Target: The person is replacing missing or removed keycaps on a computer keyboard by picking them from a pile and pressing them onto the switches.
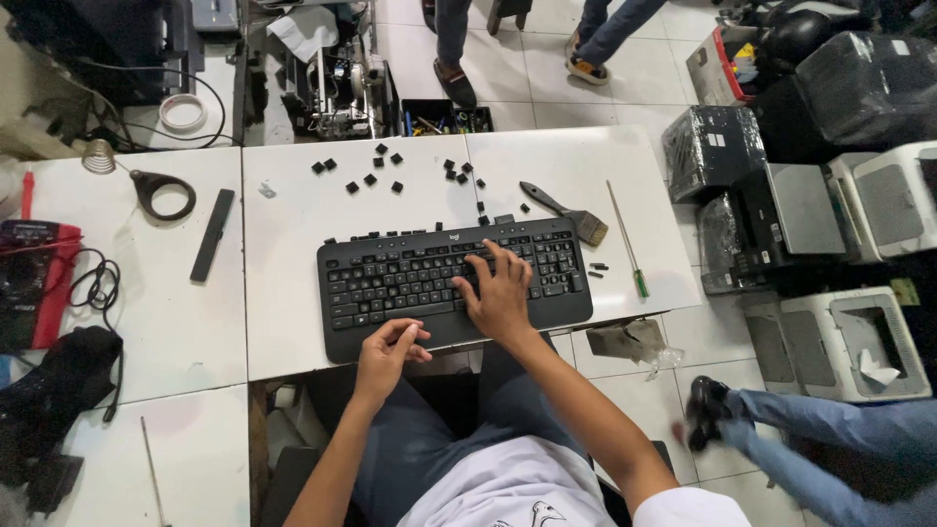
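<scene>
- Keyboard [444,278]: black, near edge of white surface [293,322].
- Right hand [500,293]: spread flat on its keys, hiding several.
- Left hand [387,349]: fingertips pinched; contents too small to tell.
- Loose keycaps [376,171]: scattered far side.

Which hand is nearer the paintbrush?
Right. The right hand rests on the keyboard, just below-left of the paintbrush; the left hand sits farther off at the keyboard's near edge.
</scene>
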